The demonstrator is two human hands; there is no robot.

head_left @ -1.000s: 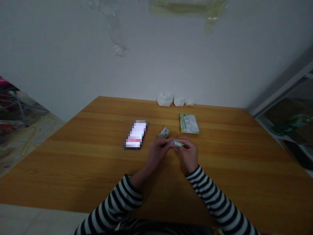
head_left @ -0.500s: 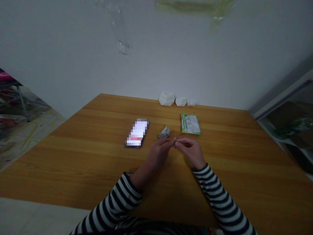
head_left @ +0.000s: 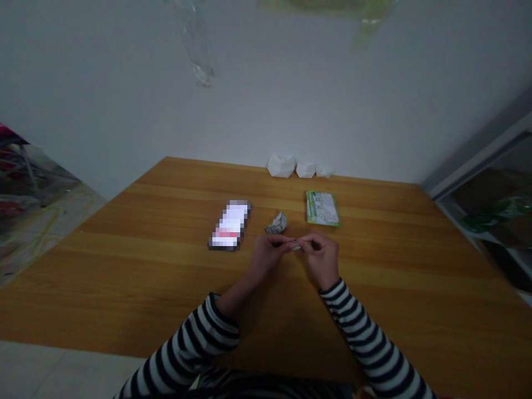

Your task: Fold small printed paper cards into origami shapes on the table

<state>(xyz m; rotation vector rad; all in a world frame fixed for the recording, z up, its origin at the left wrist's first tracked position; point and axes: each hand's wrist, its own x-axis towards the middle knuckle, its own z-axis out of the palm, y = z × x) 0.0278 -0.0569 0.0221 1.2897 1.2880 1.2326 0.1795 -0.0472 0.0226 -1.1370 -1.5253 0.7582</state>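
A phone (head_left: 229, 225) and a packet (head_left: 323, 208) flank a crumpled wrapper (head_left: 276, 224) on the table (head_left: 124, 288).

Black-and-white striped long sleeves (head_left: 187, 338) — perhaps knit — ending at bare hands (head_left: 268, 257)

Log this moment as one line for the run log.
left hand: pinching scrap | right hand: pinching scrap | nearest: crumpled paper | beyond: green card

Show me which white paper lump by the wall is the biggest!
It's the leftmost white paper lump at the far edge of the table. It is clearly bulkier than the middle lump next to it and the small flat piece on the right.
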